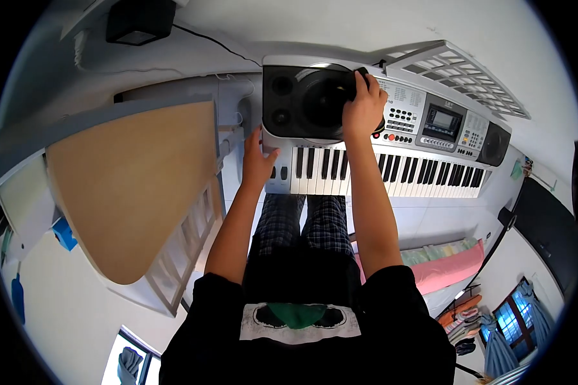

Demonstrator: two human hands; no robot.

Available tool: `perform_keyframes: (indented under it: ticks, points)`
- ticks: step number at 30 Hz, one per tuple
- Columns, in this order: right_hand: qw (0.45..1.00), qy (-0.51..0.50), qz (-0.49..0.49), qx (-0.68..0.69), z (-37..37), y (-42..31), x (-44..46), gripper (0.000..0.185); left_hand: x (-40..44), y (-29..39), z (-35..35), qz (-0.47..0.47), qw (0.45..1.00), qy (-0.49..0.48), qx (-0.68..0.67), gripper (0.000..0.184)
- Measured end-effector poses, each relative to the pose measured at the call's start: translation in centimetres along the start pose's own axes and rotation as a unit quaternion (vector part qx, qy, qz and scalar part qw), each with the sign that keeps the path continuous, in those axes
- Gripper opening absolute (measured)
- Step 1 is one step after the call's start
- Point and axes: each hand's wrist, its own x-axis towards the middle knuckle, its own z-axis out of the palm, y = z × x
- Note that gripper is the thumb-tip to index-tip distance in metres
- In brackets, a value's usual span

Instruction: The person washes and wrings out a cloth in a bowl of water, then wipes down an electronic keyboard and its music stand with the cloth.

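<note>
An electronic keyboard with black and white keys lies across in front of me. At its left end is a black speaker panel with one large cone and two small ones. My right hand is over the panel's right edge, fingers curled on a dark object that mostly hides under the hand; its kind does not show. My left hand rests at the keyboard's left end, thumb and fingers apart, touching its side and holding nothing.
A latticed white music stand rises behind the keyboard. To the left is a wooden-topped piece of furniture. A black box with a cable sits at the upper left. Pink bedding lies at the right.
</note>
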Motion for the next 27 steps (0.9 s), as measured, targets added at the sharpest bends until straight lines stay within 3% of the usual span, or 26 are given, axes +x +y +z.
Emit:
perform_keyframes:
  ticks: [4,7,11,13,17,20,21,24,25,27]
  points:
    - [1.0,0.001,-0.001,0.028,0.2,-1.5,0.1,0.052,0.2,-1.2,0.3,0.036,0.999,0.019,0.024,0.074]
    - [0.988,-0.026,-0.126,0.091,0.9,-4.4,-0.6,0.05,0.1,-1.4,0.3,0.056,0.998,0.016,0.025,0.078]
    - [0.969,-0.058,-0.197,0.139,1.7,-7.5,-2.5,0.036,0.1,-1.5,0.5,0.064,0.998,0.022,-0.011,0.075]
    - [0.944,-0.143,-0.251,0.156,1.1,-7.8,-4.1,0.049,0.3,-2.2,0.5,0.08,0.996,0.027,-0.01,0.075]
    - [0.897,-0.203,-0.363,0.151,-0.2,-5.3,-6.9,0.04,0.3,-3.0,0.8,0.102,0.994,0.027,0.007,0.075]
    - [0.885,-0.233,-0.379,0.139,-0.2,-5.6,-4.4,0.038,0.3,-2.9,0.8,0.111,0.994,0.023,0.004,0.076]
    - [0.894,-0.146,-0.396,0.148,1.0,-5.9,-3.5,0.032,0.2,-2.9,0.8,0.123,0.992,0.024,0.001,0.076]
    - [0.944,-0.068,-0.281,0.158,2.7,-8.0,0.2,0.033,0.2,-2.8,0.9,0.089,0.996,0.013,-0.003,0.076]
    - [0.944,-0.07,-0.281,0.16,2.8,-8.3,0.3,0.033,0.1,-2.6,0.9,0.086,0.996,0.015,-0.001,0.076]
    - [0.954,-0.087,-0.233,0.168,2.9,-8.7,0.1,0.052,-0.1,-2.3,0.7,0.078,0.997,0.012,-0.018,0.079]
